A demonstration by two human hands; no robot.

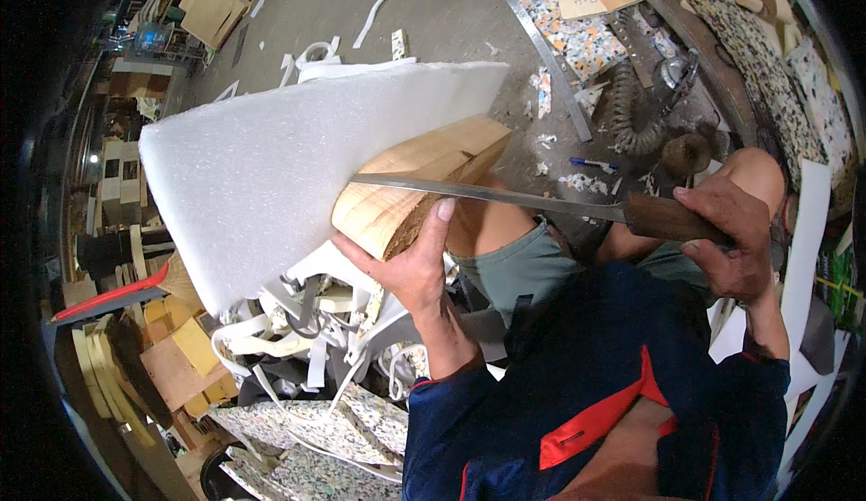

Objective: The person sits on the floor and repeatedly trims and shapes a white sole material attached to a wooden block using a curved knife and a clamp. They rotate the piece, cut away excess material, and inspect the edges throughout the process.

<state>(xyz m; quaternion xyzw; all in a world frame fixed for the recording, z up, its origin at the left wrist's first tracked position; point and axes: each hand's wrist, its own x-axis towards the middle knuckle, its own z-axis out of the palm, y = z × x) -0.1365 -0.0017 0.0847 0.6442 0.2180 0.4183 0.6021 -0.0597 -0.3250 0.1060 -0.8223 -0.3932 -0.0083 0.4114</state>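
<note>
My right hand (740,235) is closed around the dark wooden handle of a long, narrow-bladed knife (532,199). The blade reaches leftward across a pale wooden block (383,212) with a rounded end, its tip near the block's left side. Beneath the blade, my left hand (419,271) grips the block's near end, thumb up against its rough side and some fingers hidden under it. A thick white foam slab (253,158) stands tilted just beyond and to the left of the block, apparently touching it. Whether the blade is cutting cannot be seen.
White foam strips (316,321) are heaped below the slab. Farther right lie a long metal bar (541,50), speckled foam (564,36), a coiled hose (624,109) and a blue pen (593,165). A red-edged tool (117,294) and wooden pieces (185,366) sit at left.
</note>
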